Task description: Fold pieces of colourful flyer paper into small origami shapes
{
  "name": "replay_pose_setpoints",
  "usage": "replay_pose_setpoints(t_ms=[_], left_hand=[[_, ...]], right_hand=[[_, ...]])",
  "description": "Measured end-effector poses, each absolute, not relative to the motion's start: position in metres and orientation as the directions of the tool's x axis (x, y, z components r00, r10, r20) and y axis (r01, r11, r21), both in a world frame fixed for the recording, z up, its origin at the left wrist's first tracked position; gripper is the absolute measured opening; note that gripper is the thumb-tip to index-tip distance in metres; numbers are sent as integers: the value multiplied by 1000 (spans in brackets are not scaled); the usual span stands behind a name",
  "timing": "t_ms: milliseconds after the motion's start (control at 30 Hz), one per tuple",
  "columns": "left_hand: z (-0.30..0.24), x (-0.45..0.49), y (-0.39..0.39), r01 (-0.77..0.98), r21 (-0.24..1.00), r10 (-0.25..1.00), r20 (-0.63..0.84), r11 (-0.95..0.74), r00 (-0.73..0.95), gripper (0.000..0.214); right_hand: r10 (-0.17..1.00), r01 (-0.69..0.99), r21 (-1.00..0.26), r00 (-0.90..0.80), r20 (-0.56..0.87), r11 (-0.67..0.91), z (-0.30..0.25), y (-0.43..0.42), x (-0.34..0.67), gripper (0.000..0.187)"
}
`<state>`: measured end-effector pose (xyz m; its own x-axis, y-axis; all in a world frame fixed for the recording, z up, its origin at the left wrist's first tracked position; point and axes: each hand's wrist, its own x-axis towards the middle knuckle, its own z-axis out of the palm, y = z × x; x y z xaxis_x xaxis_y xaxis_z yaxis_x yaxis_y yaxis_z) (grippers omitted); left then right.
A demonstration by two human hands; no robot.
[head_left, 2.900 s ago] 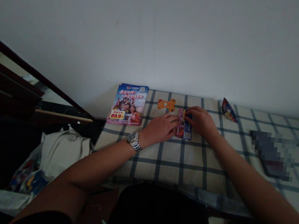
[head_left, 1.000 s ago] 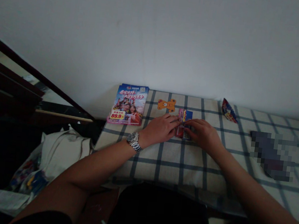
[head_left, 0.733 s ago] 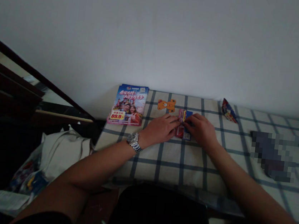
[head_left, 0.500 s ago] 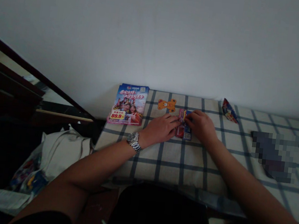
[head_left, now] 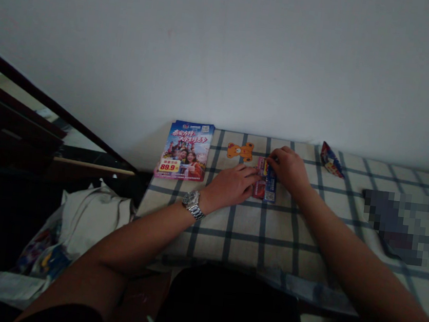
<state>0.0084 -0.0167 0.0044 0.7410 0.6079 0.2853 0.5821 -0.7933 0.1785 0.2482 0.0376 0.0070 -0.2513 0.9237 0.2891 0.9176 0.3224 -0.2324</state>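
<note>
Right hand (head_left: 288, 168) at leaflet (head_left: 269, 187) edge

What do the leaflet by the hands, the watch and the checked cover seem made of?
Leaflet: probably paper, thin and colourfully printed; its gloss is unclear.
Watch: likely shiny metal, judging by silvery, glinting links.
Checked cover: apparently cloth, matte, drooping softly at the front edge.

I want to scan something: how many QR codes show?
2: one QR code on the flyer stack, another QR code on the paper the left hand touches; others may be hidden.
</note>
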Motion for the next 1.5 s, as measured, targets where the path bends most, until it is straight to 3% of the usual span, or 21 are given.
replay_pose_setpoints(t_ms=[433,667,967,1500], left_hand=[[5,8,-17,583,176,608,286,-793,741,36],[3,8,-16,582,178,607,291,-794,739,37],[5,8,-16,582,181,609,289,-792,739,35],[6,7,-16,592,190,621,283,-784,731,35]], right_hand=[[937,948,-183,-204,285,262,6,40,242,16],[905,909,-225,-266,332,350,11,31,247,17],[802,761,-292,-467,373,579,0,6,257,25],[790,720,-355,-449,417,596,-18,0,260,30]])
